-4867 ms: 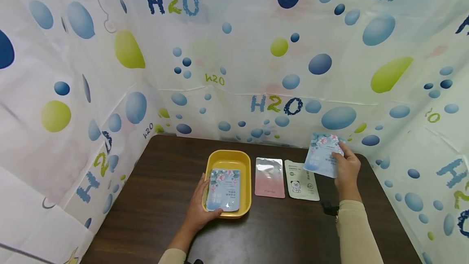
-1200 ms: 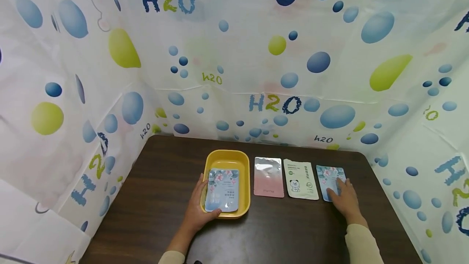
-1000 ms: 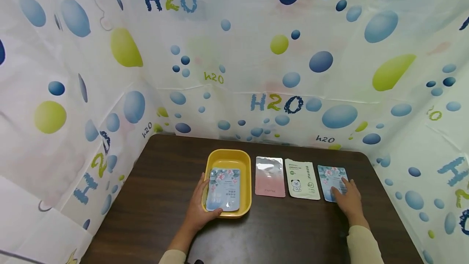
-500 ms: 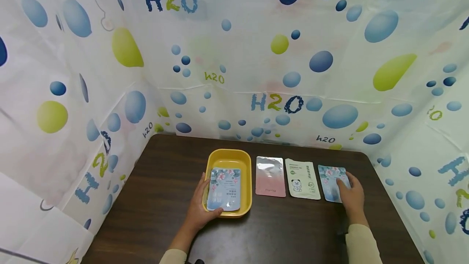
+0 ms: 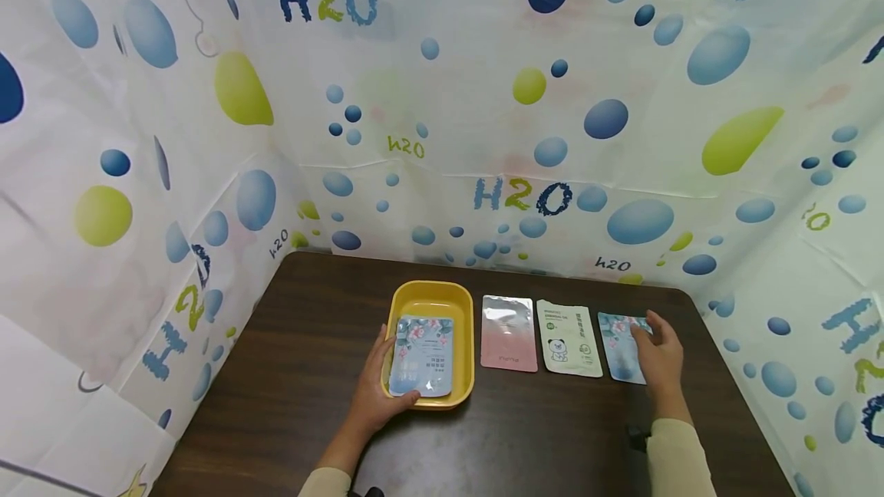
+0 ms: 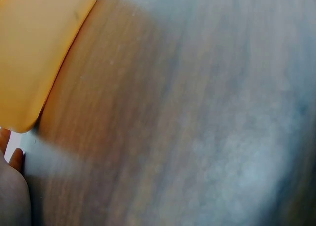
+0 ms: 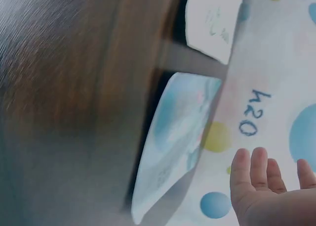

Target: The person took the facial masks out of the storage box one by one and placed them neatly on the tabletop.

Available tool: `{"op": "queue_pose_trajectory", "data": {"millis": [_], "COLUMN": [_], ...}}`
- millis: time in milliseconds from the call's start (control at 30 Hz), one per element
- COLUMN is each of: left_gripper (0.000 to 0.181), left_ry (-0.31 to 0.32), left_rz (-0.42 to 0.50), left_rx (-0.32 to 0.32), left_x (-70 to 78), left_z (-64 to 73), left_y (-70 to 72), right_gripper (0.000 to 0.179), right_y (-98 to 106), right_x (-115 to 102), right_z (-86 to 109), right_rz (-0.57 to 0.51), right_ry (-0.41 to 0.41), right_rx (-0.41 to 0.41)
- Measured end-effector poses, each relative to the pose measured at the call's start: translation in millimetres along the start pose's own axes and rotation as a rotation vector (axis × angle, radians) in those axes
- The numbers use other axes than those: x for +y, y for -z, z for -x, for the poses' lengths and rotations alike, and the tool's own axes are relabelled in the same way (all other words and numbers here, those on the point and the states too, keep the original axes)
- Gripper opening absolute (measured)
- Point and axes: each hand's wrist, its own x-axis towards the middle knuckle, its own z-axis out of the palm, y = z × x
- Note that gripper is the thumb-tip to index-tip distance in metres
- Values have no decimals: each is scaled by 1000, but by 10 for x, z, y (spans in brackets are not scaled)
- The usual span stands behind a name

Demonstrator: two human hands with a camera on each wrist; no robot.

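Note:
My left hand (image 5: pixel 371 397) holds the near left side of a yellow plastic tray (image 5: pixel 433 298), its thumb at the front rim. Inside the tray lies a blue, flower-printed face mask packet (image 5: pixel 421 359). At the right end of a row on the table is a matching blue face mask packet (image 5: pixel 617 345). Above that packet's right edge my right hand (image 5: pixel 663 363) hovers, thumb and fingers apart. The right wrist view shows this hand (image 7: pixel 266 194) clear of the blue packet (image 7: pixel 175 137), holding nothing. Only part of the left fingers shows in the left wrist view, beside the tray (image 6: pixel 39 58).
Between tray and right-hand blue packet lie a silver-and-pink packet (image 5: pixel 509 340) and a pale green packet with a bear (image 5: pixel 569 340). They sit on a dark wooden table (image 5: pixel 525 436). A white curtain (image 5: pixel 470 75) with blue and green spots hangs behind and at both sides.
Earlier my right hand held the blue packet up over the table; it then laid it flat at the row's right end. Now that hand has come off it. The left hand has stayed at the tray.

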Motion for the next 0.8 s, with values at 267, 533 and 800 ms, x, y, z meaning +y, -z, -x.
{"op": "queue_pose_trajectory", "data": {"millis": [267, 533, 800], "left_gripper": [107, 107, 107], "left_ry": [-9, -23, -31], "left_rz": [-6, -7, -17], "left_rx": [-11, -11, -6], "left_x": [8, 2, -22], "left_z": [-4, -4, -3], "left_y": [7, 6, 3], "right_gripper": [61, 59, 57], "right_y": [-87, -181, -239], "right_x": [-161, -320, -513], "right_z": [81, 114, 187], "right_rz": [-84, -248, -377], "right_ry": [6, 36, 94], "right_rx": [-4, 5, -20]}}
